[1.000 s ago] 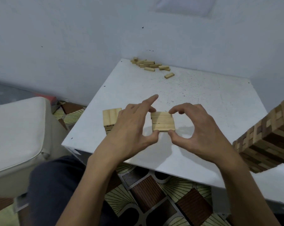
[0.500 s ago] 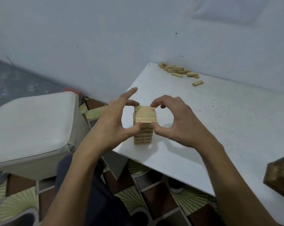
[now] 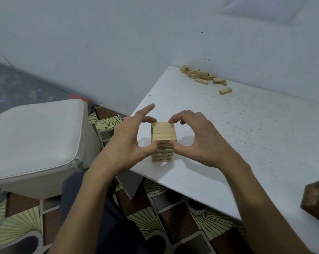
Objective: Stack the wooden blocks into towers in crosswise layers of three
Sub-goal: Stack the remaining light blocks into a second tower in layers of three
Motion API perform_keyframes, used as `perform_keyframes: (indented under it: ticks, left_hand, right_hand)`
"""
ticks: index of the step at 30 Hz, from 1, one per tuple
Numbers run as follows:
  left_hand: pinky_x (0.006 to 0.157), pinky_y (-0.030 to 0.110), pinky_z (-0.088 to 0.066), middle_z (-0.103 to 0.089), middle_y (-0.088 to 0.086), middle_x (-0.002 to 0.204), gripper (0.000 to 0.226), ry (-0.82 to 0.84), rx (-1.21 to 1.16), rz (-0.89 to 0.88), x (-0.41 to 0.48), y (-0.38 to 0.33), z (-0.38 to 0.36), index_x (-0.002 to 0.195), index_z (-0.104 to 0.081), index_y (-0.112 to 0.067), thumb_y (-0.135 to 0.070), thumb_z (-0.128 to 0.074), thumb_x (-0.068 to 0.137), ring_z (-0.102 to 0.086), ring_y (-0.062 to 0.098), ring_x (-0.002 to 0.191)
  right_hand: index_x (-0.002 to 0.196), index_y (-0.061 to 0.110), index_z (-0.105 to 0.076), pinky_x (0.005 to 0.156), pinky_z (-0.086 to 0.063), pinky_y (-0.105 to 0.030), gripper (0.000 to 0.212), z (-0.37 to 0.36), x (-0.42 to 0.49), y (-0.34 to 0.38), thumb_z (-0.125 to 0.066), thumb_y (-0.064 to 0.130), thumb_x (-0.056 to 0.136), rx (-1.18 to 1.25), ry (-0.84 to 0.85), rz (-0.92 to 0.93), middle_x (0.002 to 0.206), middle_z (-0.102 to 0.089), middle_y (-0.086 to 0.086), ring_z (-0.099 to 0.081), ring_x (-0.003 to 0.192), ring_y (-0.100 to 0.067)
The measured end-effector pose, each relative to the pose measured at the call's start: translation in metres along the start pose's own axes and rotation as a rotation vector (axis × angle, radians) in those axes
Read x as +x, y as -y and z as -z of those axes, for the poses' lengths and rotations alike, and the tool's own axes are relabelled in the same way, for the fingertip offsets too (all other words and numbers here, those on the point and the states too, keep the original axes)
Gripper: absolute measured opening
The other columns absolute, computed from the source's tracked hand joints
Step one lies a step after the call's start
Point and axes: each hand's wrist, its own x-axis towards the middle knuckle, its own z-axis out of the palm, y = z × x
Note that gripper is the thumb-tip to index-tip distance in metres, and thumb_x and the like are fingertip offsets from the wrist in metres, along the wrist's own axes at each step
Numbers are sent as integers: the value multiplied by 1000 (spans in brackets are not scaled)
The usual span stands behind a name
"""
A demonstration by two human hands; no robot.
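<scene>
The white table [image 3: 246,136] fills the right side, with a pale stool [image 3: 35,136] at its 9 o'clock. The left hand [image 3: 129,142] and right hand [image 3: 200,142] each pinch the top layer of the tower [image 3: 163,133], thumbs at 6 and fingers at 12. The left forefinger sticks out straight. The tower stands near the table's 8 o'clock corner. A dark stack [image 3: 317,200] sits at 4, and loose blocks [image 3: 204,76] lie at 12.

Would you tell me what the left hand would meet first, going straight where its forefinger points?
Likely the loose blocks at the far edge of the table, though depth is unclear.
</scene>
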Motion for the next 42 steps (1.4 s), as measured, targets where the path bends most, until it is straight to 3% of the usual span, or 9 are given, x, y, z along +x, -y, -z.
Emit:
perform_keyframes:
  ticks: [5,9,12,15,19,29,37,42]
  left_hand:
    - [106,31,-35,-48,-26,138,83,-22,-50,-18,-1,7,-3,151,-23,-44,-62,-58,78,-42,0,130]
    - [113,32,-36,-49,-19,144,60,-182,-425,84,-7,-1,-20,148,-38,-34,-56,-47,93,-43,-6,133]
    - [122,34,-23,-40,-18,153,56,-307,-649,221,-12,-15,-45,150,-33,-32,-55,-26,100,-32,-7,140]
    - [123,23,-13,-22,-22,160,60,-344,-646,248,-15,-25,-63,156,-21,-29,-51,-16,101,-17,-13,143]
    - [117,10,-11,-13,-21,162,56,-390,-652,197,-15,-35,-74,158,-13,-23,-40,-19,105,-10,-13,144]
    - [110,3,-16,-15,-14,163,58,-385,-685,172,-14,-37,-80,158,-14,-16,-36,-22,104,-14,-15,143]
    - [110,3,-15,-14,-9,164,58,-381,-677,156,-13,-39,-82,157,-14,-12,-34,-23,104,-12,-14,143]
    - [112,5,-13,-11,-9,164,58,-379,-651,155,-13,-37,-83,157,-12,-13,-34,-22,104,-9,-14,144]
  right_hand:
    - [130,34,-49,91,-32,-11,56,-6,-6,-5,-63,53,79,53,-21,-25,128,-49,22,-46,118,-6]
    - [148,36,-35,112,-31,-21,65,-18,-12,3,-48,62,90,477,-192,-187,149,-41,22,-39,134,6]
    - [154,36,-25,122,-21,-30,67,-36,-15,14,-30,65,94,734,-287,-261,157,-30,21,-27,141,9]
    - [157,33,-18,124,-15,-33,73,-51,-17,20,-23,66,92,810,-307,-265,161,-20,22,-21,142,12]
    - [157,30,-11,123,-13,-27,68,-64,-20,29,-21,58,96,830,-315,-221,162,-13,22,-13,145,10]
    - [157,21,-10,105,-19,1,55,-74,-22,34,-19,31,103,820,-267,-167,154,-14,29,-15,139,21]
    - [156,14,-12,95,-25,6,48,-74,-22,34,-18,13,109,842,-249,-170,145,-20,30,-26,123,33]
    - [157,17,-11,95,-25,5,50,-76,-21,32,-19,20,107,829,-254,-173,146,-19,31,-25,125,31]
